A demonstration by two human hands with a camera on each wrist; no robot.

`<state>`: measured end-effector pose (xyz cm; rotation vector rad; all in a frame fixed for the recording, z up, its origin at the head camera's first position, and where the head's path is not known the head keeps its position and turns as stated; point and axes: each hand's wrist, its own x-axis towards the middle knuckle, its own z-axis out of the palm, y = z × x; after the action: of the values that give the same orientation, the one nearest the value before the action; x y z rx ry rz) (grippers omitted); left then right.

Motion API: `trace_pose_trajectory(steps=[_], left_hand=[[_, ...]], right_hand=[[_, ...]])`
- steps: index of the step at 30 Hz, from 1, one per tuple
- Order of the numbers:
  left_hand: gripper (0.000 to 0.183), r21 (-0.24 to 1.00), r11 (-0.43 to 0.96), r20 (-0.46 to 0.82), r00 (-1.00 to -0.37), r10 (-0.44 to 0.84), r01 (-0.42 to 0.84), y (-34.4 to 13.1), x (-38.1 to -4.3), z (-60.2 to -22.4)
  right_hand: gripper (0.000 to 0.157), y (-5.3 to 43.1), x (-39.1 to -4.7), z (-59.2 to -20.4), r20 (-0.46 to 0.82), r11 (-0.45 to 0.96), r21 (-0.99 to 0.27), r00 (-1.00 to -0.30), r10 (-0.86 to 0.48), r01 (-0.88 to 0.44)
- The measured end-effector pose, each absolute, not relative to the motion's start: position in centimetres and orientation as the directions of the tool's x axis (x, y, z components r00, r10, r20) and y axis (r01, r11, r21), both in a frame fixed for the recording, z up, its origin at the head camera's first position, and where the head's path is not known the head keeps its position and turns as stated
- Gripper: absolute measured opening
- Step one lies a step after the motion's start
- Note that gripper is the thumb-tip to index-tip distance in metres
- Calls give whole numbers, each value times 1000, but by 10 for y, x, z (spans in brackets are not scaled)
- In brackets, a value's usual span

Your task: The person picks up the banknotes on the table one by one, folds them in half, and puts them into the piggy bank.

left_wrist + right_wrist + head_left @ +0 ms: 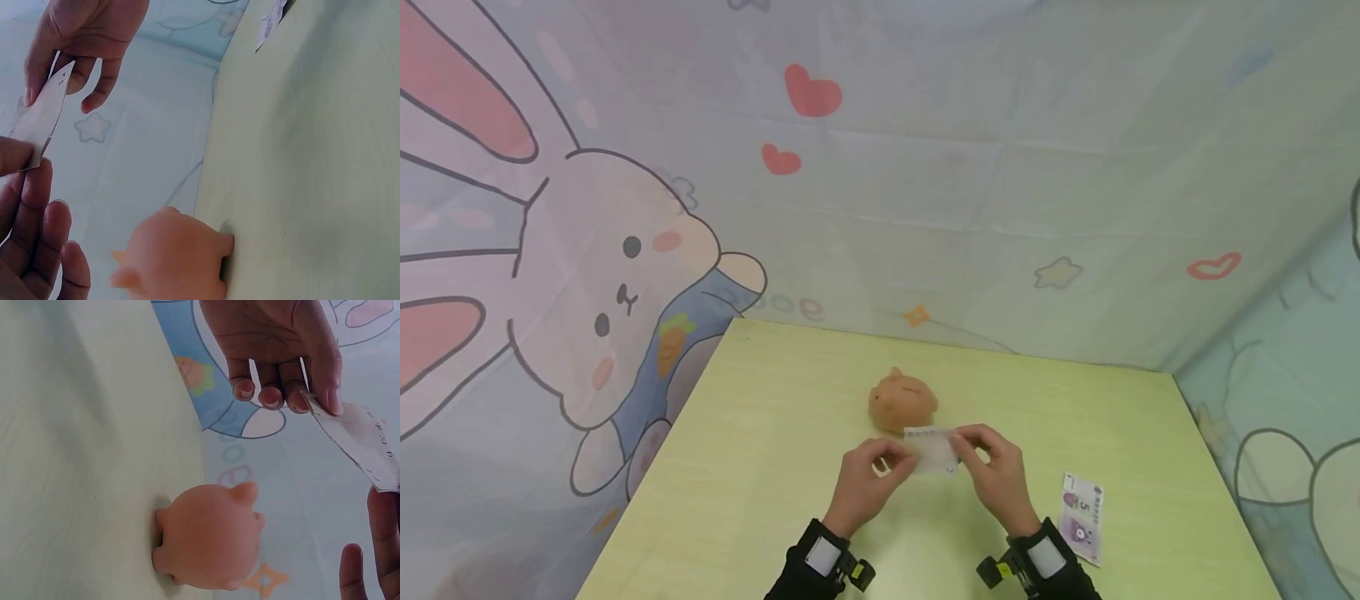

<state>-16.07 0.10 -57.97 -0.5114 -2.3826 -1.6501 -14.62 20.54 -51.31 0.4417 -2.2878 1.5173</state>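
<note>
Our left hand (863,487) and right hand (1000,479) each pinch an end of the pale note (934,454) over the table (737,458), the pig figure (902,404) nearer the far edge; we seem mid-fold, and next need the note's ends aligned

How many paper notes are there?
2. One paper note is pinched by the left hand and right hand; the other note lies on the table, beside the right sleeve. Any underneath these would be hidden.
</note>
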Motion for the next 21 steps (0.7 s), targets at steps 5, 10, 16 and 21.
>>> trace_pose_trajectory(steps=[5,10,16,21], left_hand=[[14,854,303,403,-906,128,423,5,-157,-583],[12,863,268,430,-901,57,428,9,-152,-583],[8,836,293,499,-865,-56,464,13,-152,-579],[6,797,331,552,-831,-62,505,12,-157,-574]], right_hand=[[6,204,-144,-516,433,358,-837,-901,-30,-414],[8,203,-143,-517,391,335,-868,-920,6,-366],[9,204,-146,-518,374,326,-877,-927,2,-353],[8,204,-152,-518,378,350,-866,-926,-11,-358]])
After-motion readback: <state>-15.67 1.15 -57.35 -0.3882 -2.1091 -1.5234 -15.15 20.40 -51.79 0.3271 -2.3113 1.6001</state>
